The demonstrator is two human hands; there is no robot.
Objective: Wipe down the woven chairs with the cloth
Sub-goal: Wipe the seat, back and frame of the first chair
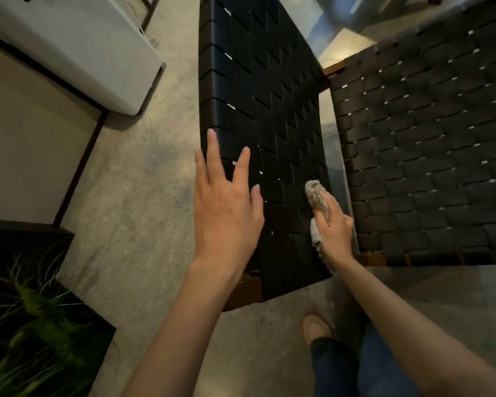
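The right hand (334, 227) grips a fluffy beige cloth (317, 196) against the black woven-strap chair (258, 90). The left hand (226, 207), fingers spread wide and holding nothing, hovers beside that chair's left edge.

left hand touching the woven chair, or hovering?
Cannot tell. In the head view the left hand overlaps the left woven chair with fingers spread; from above, neither contact nor gap shows.

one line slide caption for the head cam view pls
Right hand presses a beige cloth onto a black woven chair; the open left hand hovers beside it.
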